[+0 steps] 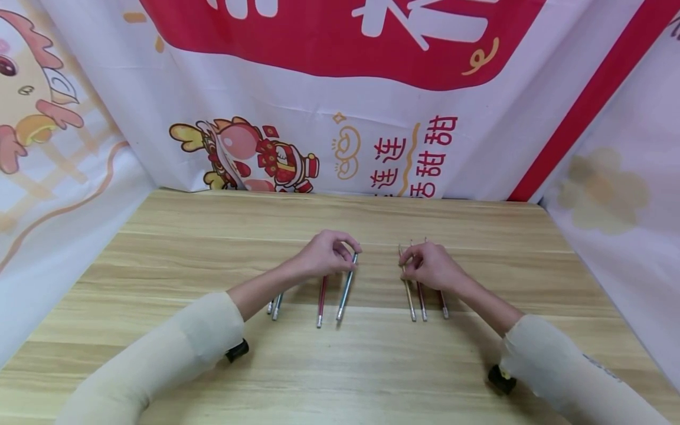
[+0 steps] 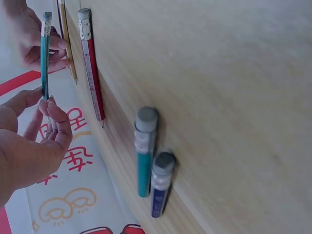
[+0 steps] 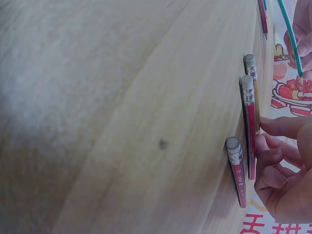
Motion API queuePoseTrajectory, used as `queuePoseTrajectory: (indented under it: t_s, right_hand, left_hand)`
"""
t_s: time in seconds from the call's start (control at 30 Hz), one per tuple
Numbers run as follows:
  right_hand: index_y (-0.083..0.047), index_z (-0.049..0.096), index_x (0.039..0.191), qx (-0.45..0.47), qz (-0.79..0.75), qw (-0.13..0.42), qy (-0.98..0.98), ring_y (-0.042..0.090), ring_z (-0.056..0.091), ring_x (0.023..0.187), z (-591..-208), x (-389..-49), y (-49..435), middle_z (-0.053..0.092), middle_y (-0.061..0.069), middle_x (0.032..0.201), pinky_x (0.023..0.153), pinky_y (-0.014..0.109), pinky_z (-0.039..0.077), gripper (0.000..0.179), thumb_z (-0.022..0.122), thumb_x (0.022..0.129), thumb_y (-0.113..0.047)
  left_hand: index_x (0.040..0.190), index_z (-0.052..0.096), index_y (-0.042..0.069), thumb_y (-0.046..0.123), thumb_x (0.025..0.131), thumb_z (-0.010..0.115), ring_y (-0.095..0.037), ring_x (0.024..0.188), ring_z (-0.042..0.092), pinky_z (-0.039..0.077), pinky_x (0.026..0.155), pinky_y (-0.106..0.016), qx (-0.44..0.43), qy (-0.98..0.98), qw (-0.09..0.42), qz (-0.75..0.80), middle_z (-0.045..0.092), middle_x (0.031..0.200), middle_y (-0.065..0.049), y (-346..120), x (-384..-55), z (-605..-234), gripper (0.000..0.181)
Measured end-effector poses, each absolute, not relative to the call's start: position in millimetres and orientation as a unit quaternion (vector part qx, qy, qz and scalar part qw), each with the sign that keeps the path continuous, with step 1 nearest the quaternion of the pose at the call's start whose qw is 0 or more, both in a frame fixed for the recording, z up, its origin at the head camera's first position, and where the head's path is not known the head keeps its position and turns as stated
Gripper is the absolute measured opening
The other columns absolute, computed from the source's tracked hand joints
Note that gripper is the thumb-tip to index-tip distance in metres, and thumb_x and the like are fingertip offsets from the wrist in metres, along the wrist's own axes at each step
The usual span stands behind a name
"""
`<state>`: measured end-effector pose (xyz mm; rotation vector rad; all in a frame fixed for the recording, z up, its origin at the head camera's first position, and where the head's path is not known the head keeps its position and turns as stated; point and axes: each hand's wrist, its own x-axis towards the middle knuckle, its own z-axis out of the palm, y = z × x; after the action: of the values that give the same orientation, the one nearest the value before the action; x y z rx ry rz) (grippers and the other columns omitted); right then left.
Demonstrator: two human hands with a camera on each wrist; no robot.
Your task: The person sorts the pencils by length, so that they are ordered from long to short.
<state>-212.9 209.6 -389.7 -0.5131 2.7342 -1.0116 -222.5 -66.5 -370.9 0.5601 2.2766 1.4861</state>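
Note:
Between thumb and fingertips, my left hand [image 1: 328, 254] pinches a teal pencil [image 1: 346, 293] near its far end, its eraser end toward me. The left wrist view shows that pencil raised off the table. My right hand [image 1: 435, 267] pinches a yellow pencil [image 1: 409, 298] at the left of a small group, with the eraser end close to the tabletop. Beside it lie two red pencils [image 1: 422, 304] [image 3: 237, 178], partly covered by the hand in the head view. A red pencil [image 1: 321, 301] lies just left of the raised teal one.
Under the left forearm lie another teal pencil [image 2: 144, 170] and a dark blue pencil [image 2: 159, 195], side by side. The wood-grain table [image 1: 340, 372] meets a printed cloth [image 1: 297, 88] at the back, with more cloth at both sides. A black wrist device [image 1: 237, 350] shows below the left sleeve.

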Motion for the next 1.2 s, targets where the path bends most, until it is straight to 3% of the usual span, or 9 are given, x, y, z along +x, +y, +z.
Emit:
queuePoseTrajectory:
  t_s: [0.57, 0.8, 1.2]
  right_hand:
    - [0.001, 0.076, 0.101, -0.169, -0.332, 0.09, 0.923, 0.012, 0.057, 0.063, -389, -212, 207, 0.069, 0.002, 0.073, 0.056, 0.026, 0.045, 0.018, 0.083, 0.085, -0.004]
    - [0.001, 0.076, 0.104, -0.165, -0.33, 0.096, 0.925, 0.013, 0.058, 0.064, -388, -212, 207, 0.069, 0.002, 0.073, 0.057, 0.028, 0.047, 0.02, 0.083, 0.086, -0.005]
    - [0.0, 0.077, 0.104, -0.166, -0.317, 0.098, 0.929, 0.013, 0.056, 0.062, -387, -213, 206, 0.068, 0.002, 0.071, 0.056, 0.028, 0.045, 0.019, 0.082, 0.087, -0.006]
  left_hand:
    - [0.119, 0.067, -0.005, -0.006, 0.086, 0.077, -0.019, 0.074, 0.066, 0.057, 0.067, -0.031, 0.164, 0.802, 0.201, 0.538, 0.072, 0.086, -0.009, -40, -225, -376, 0.035]
    - [0.118, 0.068, -0.003, -0.003, 0.089, 0.077, -0.022, 0.075, 0.066, 0.051, 0.06, -0.022, 0.168, 0.811, 0.208, 0.52, 0.072, 0.087, -0.01, -28, -225, -380, 0.031]
    - [0.114, 0.069, -0.005, -0.006, 0.085, 0.078, -0.022, 0.07, 0.069, 0.054, 0.058, -0.026, 0.171, 0.81, 0.213, 0.518, 0.075, 0.086, -0.013, -13, -227, -387, 0.03]
